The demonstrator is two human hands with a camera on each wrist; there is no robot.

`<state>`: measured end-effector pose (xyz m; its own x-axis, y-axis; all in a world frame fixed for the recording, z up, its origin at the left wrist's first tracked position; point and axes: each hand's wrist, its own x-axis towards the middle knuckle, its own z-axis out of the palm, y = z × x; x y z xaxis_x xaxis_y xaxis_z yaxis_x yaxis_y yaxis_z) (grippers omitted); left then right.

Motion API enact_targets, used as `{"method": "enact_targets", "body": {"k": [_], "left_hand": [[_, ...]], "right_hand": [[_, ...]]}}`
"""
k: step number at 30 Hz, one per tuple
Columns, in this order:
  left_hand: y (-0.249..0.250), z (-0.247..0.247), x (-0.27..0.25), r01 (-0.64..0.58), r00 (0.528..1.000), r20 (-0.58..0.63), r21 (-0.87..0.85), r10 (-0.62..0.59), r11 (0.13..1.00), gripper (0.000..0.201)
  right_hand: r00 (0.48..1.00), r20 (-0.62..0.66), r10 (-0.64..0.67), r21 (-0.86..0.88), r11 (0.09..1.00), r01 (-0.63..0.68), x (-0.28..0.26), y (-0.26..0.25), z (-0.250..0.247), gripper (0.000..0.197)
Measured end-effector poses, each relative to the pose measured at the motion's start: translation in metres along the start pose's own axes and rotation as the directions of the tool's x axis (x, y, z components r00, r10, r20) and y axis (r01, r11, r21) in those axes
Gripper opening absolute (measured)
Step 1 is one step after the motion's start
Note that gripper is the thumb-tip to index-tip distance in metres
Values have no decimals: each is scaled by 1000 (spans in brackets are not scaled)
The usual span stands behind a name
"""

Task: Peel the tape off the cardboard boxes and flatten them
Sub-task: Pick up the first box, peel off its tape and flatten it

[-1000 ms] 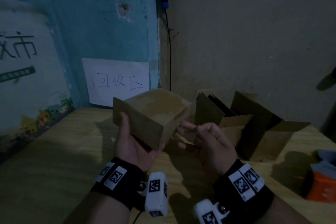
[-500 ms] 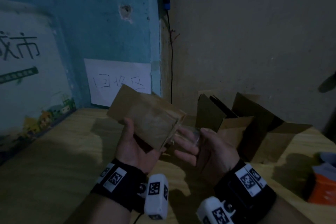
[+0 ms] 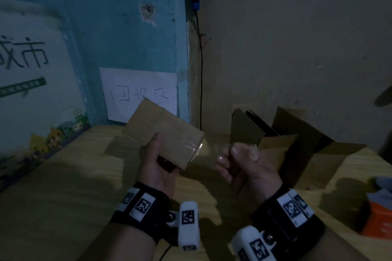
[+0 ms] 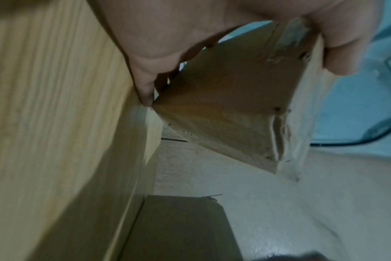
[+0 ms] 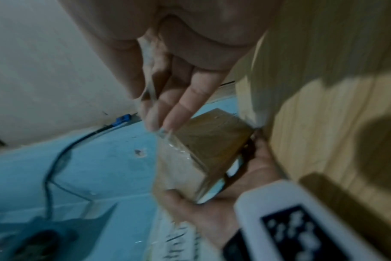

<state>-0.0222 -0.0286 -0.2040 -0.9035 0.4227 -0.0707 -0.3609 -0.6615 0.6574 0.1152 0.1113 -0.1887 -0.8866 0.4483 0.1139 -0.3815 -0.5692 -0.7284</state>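
My left hand (image 3: 156, 161) grips a small brown cardboard box (image 3: 165, 133) above the wooden table, thumb on its top face and fingers underneath. In the left wrist view the box (image 4: 230, 109) sits between thumb and fingers, a torn seam along one edge. A strip of clear tape (image 3: 212, 148) stretches from the box's right end to my right hand (image 3: 239, 159), which pinches it. The right wrist view shows the tape (image 5: 165, 137) running from my fingertips (image 5: 154, 121) to the box (image 5: 203, 150).
Several opened cardboard boxes (image 3: 286, 140) stand at the back right against the grey wall. An orange and white object (image 3: 379, 214) lies at the right table edge. A white paper sign (image 3: 137, 93) hangs on the blue wall. A black cable (image 3: 200, 82) runs down the corner.
The box has been tipped flatter and turned so its long face points up. My right hand has drawn away to the right, pulling the clear tape off the box's end.
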Motion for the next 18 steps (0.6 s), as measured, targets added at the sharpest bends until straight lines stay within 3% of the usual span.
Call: {"method": "enact_targets", "body": {"k": [2, 3, 5, 7, 10, 14, 18], "left_hand": [[-1, 0, 0, 5, 1000, 24, 17, -5, 1000, 125], [-2, 0, 1, 1, 999, 38, 26, -2, 1000, 126], [-4, -1, 3, -27, 997, 67, 51, 24, 998, 122], [-4, -2, 2, -62, 994, 97, 82, 54, 995, 115], [-4, -1, 1, -101, 987, 136, 130, 83, 986, 118], [-6, 0, 3, -113, 989, 109, 127, 100, 985, 110], [-3, -3, 5, -116, 992, 67, 96, 110, 989, 116]], "right_hand": [[996, -87, 10, -125, 992, -21, 4, 6, -5, 47], [994, -111, 21, -138, 990, -37, 5, 8, -6, 50], [991, -107, 79, -180, 979, -98, 5, 12, -6, 48], [987, -90, 131, -376, 913, -156, 1, 13, -4, 47], [992, -45, 115, -590, 798, -119, -6, 13, 3, 22], [999, 33, 14, -526, 850, 5, -5, 11, 4, 18], [997, 72, 30, -405, 914, 2, -3, 9, -1, 31]]}}
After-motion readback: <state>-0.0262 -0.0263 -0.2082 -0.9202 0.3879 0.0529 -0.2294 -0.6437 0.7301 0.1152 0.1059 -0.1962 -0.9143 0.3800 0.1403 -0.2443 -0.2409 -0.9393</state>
